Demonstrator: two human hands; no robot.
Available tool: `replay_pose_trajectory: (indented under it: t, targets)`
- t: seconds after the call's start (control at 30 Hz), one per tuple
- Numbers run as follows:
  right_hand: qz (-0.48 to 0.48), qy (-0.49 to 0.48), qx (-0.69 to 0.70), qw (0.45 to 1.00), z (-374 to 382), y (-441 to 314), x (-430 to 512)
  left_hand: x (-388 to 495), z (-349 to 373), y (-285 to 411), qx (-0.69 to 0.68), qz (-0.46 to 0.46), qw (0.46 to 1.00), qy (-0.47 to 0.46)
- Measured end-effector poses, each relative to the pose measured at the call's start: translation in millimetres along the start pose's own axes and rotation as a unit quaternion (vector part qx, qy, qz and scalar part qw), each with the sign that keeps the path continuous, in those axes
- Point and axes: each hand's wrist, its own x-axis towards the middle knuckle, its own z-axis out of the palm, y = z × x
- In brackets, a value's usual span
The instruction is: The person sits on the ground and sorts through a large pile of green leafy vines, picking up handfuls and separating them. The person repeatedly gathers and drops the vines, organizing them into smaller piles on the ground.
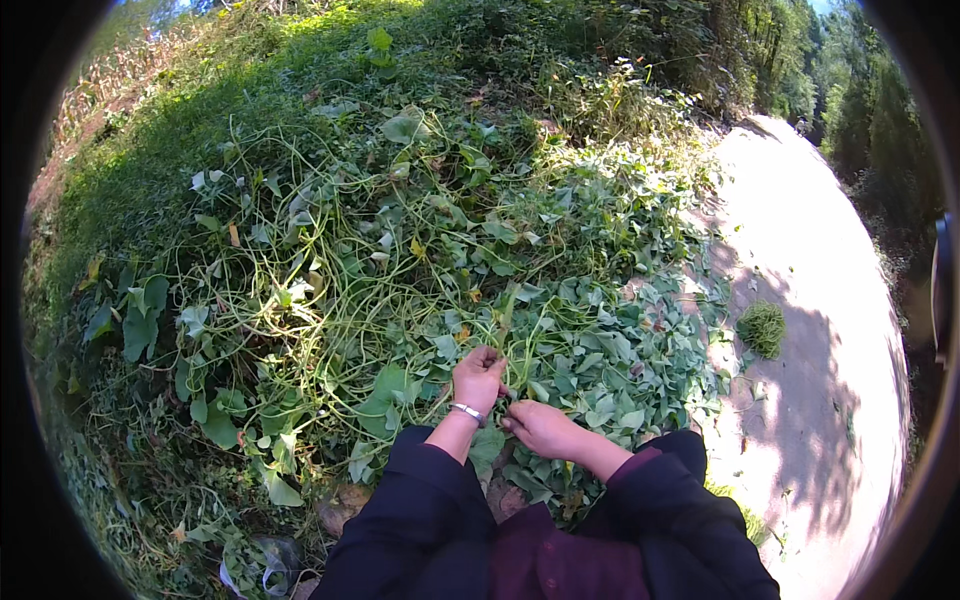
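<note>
My left hand (480, 379), with a silver band at the wrist, is closed around a few green vine stems (523, 364) that rise past its fingers. Just below and to the right, my right hand (544, 429) has its thumb and fingers drawn together near the lower part of the stems. What lies between those fingertips is too small to make out. Under and around both hands spreads a heap of cut leafy vines (592, 352). Left of them, long bare-looking stems (337, 300) lie tangled among broad leaves.
A green bundle of stems (762, 328) sits on the pale paved path (817, 420) at right. Stones (341, 506) and a plastic bag (279, 566) are at lower left. Grass and shrubs (465, 45) cover the slope ahead.
</note>
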Motion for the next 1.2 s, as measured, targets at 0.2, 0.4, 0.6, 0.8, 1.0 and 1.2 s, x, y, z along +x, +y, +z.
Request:
replay_pose_trajectory:
  t: [0.2, 0.4, 0.6, 0.8, 1.0, 1.2]
  targets:
    - [0.09, 0.129, -0.202, 0.967, -53, 37, -5, 21, -44, 10, -0.22, -0.018, 0.975, -0.04]
    - [-0.055, 0.206, -0.233, 0.949, -62, 28, 10, 15, -46, 19, -0.185, -0.016, 0.977, -0.108]
    - [-0.169, 0.165, -0.23, 0.944, -34, 28, 32, 6, -33, 19, -0.159, -0.031, 0.971, -0.177]
    - [-0.005, 0.106, -0.256, 0.961, -27, 19, 30, 8, -24, 8, -0.133, 0.048, 0.986, -0.086]
    - [0.198, 0.115, 0.01, 0.973, -7, 32, 29, -8, -5, -4, 0.051, 0.201, 0.973, -0.097]
    - [-0.077, 0.106, 0.217, 0.967, -30, 17, 20, 4, -15, -10, 0.154, 0.278, 0.945, -0.082]
